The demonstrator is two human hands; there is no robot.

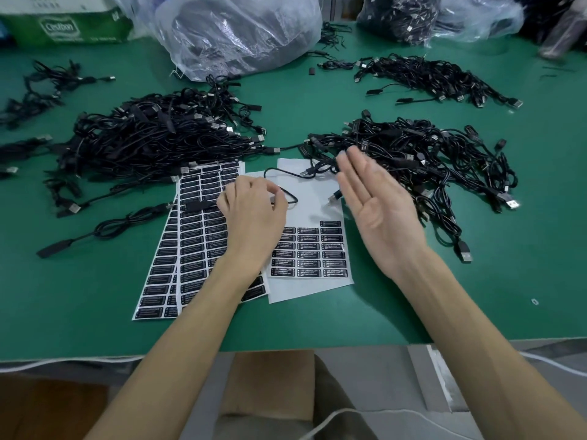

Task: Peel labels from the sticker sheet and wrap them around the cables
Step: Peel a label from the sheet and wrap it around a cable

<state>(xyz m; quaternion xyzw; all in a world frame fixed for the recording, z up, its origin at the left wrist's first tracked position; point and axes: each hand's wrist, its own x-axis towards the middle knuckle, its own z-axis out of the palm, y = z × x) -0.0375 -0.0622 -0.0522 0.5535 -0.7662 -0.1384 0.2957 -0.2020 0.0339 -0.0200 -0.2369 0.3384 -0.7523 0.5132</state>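
A partly used sticker sheet (pixel 309 281) with black LED-controller labels lies in the middle of the green table (pixel 413 312). Fuller sheets (pixel 193 242) overlap it on the left. My left hand (pixel 254 211) holds a black cable (pixel 286 177) by its controller block (pixel 198 205), fingers curled, above the sheets. The cable loops over the white sheet toward a USB plug. My right hand (pixel 378 204) hovers flat with straight fingers, palm turned left, holding nothing, beside the right cable pile (pixel 422 160).
Another large pile of black cables (pixel 158 134) lies at the left and a third (pixel 438 77) at the back right. Clear plastic bags (pixel 241 30) of cables stand at the back. A green carton (pixel 63 27) sits far left. The table's front edge is near me.
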